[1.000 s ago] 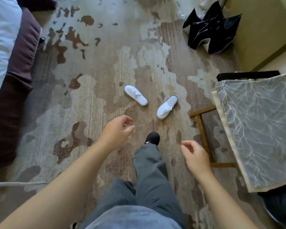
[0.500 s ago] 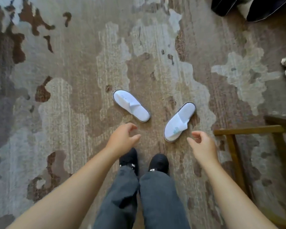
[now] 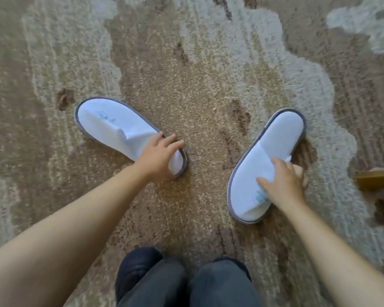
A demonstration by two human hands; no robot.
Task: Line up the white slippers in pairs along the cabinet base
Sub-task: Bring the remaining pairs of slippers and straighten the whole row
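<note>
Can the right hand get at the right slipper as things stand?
Likely yes: the right hand already rests on the right slipper, fingers over its upper, with only bare carpet around it.

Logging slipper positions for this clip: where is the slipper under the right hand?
In the head view it lies on the patterned carpet, right of centre, under the right hand, angled away from the other slipper.

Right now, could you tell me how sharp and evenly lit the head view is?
Head view: soft daylight, no glare; carpet blurs toward the edges; wide-angle bowing stretches both forearms; left hand on left slipper and right hand on right slipper stay fairly sharp.
</note>
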